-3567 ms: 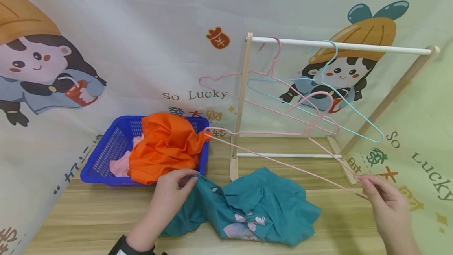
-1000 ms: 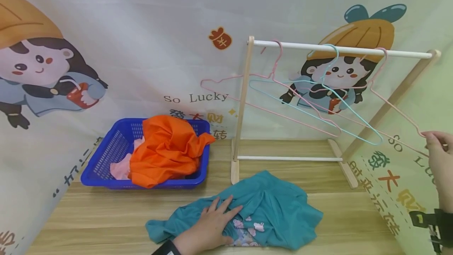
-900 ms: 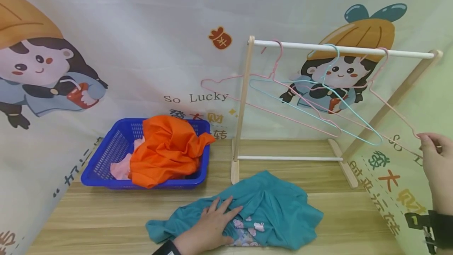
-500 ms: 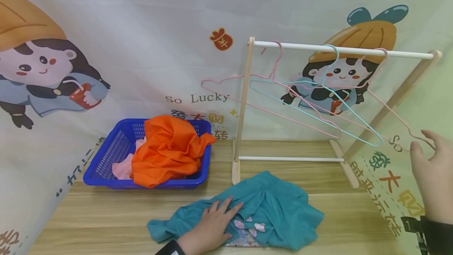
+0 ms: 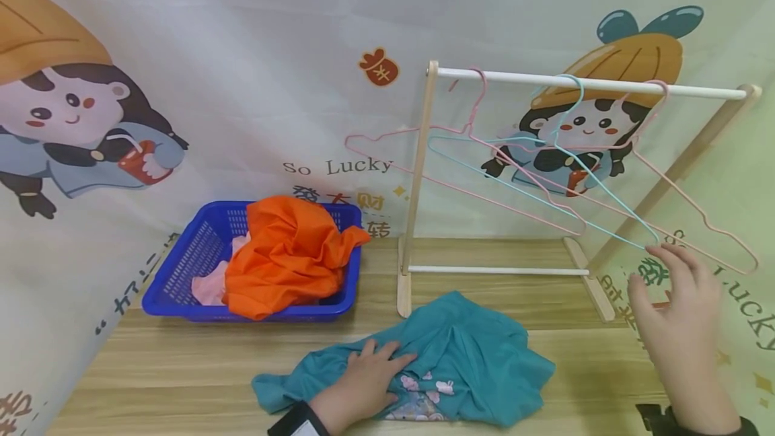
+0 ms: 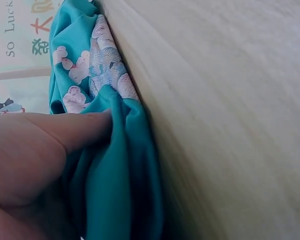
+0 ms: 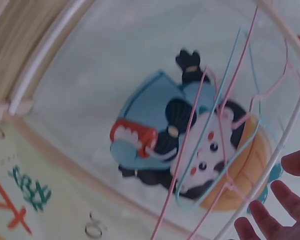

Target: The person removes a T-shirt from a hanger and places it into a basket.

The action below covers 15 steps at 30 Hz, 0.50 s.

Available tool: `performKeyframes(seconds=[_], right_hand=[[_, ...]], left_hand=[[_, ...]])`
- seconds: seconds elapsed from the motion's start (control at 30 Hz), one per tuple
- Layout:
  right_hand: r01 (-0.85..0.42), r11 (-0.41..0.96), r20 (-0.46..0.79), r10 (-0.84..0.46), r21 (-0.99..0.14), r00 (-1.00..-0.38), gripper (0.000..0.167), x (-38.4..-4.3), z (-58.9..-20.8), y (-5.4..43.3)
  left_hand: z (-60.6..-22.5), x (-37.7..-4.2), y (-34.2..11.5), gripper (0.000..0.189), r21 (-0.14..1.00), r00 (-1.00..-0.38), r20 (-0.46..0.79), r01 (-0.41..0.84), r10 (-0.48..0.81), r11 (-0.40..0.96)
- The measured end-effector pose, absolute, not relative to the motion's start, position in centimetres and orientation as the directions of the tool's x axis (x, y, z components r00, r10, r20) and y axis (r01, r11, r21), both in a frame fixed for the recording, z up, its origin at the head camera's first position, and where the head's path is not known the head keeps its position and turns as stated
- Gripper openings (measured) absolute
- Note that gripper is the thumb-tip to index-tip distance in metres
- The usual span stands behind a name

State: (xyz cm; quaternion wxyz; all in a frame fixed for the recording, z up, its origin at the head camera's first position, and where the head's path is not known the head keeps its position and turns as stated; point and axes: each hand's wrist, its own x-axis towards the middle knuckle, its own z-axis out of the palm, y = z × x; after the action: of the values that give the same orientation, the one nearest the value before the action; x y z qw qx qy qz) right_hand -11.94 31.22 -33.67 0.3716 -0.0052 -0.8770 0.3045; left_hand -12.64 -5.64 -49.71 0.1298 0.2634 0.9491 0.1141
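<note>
A crumpled teal garment [image 5: 478, 362] with a pale pink print lies on the table. My left hand [image 5: 363, 382] rests on its left part, fingers spread. The left wrist view shows the thumb [image 6: 65, 130] against a fold of the cloth [image 6: 107, 185]. Lifted beside the rack's right side, my right hand [image 5: 684, 308] holds nothing, its fingers apart. Its fingertips appear near the lower right corner of a blue hanger [image 5: 605, 190]; whether they touch, I cannot tell. A pink hanger [image 5: 669, 180] hangs from the rail to the right of the blue one.
The rack has a white rail [image 5: 514, 77] on wooden legs [image 5: 418, 180]. Another pink hanger [image 5: 475, 107] hangs near its left end. A blue basket [image 5: 181, 268] at the left holds orange cloth [image 5: 290, 254] and pink cloth [image 5: 210, 284]. A printed curtain [image 5: 272, 86] stands behind.
The pink hanger went from my right hand onto the rail and was let go. That hand then came down and left. My left hand stopped pinching the garment and lies flat on it.
</note>
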Motion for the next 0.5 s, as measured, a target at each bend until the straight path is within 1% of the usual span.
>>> performKeyframes(seconds=[0.13,0.3,0.4,0.5], right_hand=[[-0.279,0.827,0.625,0.108,-0.489,-0.773,0.043,-11.9,-35.6,29.0],[-0.346,0.859,0.551,-0.093,-0.376,-0.829,0.058,-12.2,-38.1,26.6],[-0.359,0.859,0.489,-0.152,-0.364,-0.859,0.06,-12.2,-39.2,25.4],[-0.354,0.856,0.436,-0.174,-0.377,-0.883,0.057,-12.0,-39.9,24.5]], left_hand=[[-49.8,-12.4,-5.6,0.061,0.278,-0.834,-0.15,0.48,0.532,0.832],[-50.2,-12.3,-5.6,0.054,0.285,-0.832,-0.103,0.501,0.546,0.817],[-50.3,-12.3,-5.7,0.051,0.286,-0.828,-0.088,0.511,0.553,0.811],[-50.2,-12.3,-5.7,0.046,0.29,-0.828,-0.085,0.512,0.555,0.808]])
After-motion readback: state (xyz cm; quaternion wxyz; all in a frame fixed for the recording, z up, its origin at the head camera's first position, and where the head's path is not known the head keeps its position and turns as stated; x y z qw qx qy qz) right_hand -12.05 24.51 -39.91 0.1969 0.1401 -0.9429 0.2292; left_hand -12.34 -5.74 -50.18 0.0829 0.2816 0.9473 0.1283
